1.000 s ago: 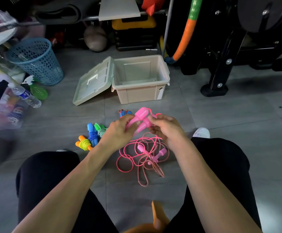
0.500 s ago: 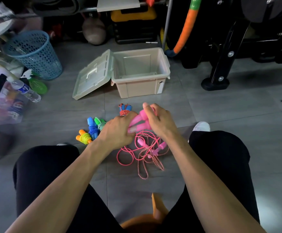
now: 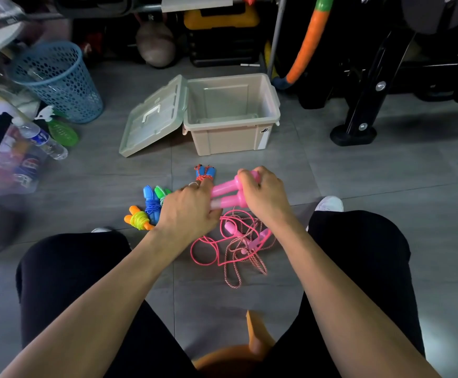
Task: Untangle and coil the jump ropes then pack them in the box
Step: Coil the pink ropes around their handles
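Both hands have sunk lower and drawn closer over the pink tangle than a second ago, when they held the handles higher; the two pink handles [image 3: 226, 196] now lie side by side, nearly level, between the hands. On their far end the right hand [image 3: 266, 197] curls its fingers and clamps them; the left hand [image 3: 188, 211] meets their near end with fingers bent, though whether it grips them or only presses against them I cannot tell. Below the hands the pink jump rope [image 3: 214, 252] sprawls in loose loops on the grey tiled floor [image 3: 359, 186], mixed with a striped pink-and-white cord [image 3: 236, 279] and two smaller pink handles [image 3: 260, 238]. Left of the left hand lie three ropes already coiled: an orange-handled one bound in yellow cord [image 3: 138, 220], a blue one [image 3: 149, 200], a green one [image 3: 161, 192] partly hidden; a fourth bundle with blue handles and red cord [image 3: 204, 172] lies just beyond the left hand's knuckles. Farther off stands the beige storage box [image 3: 232, 137], its hinged lid [image 3: 154, 118] thrown open to the left. A blue mesh basket [image 3: 58, 83] and a plastic water bottle [image 3: 42, 140] stand well apart at the left.
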### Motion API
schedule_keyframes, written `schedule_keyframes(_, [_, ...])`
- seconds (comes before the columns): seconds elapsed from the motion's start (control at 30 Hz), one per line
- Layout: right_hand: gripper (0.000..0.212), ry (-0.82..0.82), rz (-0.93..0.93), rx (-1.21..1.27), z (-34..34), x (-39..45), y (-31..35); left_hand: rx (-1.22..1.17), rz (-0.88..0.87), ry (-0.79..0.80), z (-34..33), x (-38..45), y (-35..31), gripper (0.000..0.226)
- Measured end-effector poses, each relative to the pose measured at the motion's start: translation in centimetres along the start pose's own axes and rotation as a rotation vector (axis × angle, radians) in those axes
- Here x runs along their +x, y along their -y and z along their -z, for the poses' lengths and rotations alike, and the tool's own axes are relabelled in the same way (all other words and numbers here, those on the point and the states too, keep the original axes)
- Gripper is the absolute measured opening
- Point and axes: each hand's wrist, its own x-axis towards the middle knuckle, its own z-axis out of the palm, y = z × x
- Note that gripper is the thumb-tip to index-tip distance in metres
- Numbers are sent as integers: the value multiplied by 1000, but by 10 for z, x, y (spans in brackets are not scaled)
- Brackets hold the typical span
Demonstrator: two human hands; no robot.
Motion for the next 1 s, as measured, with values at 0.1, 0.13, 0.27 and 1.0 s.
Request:
schedule_keyframes(0.1, [33,24,-24,-10,2,2,-2,42,30,80,-3,1,2,24])
schedule_keyframes(0.13, [37,42,-46,15,4,4,-4,9,53,114,-3,2,4,22])
schedule_keyframes(0.27, [48,20,-85,79,27,10,-2,-458,293,343,6,10,21,11])
schedule_keyframes(1.0, [44,180,-68,251,40,20,-19,-815,341,467,2,0,17,29])
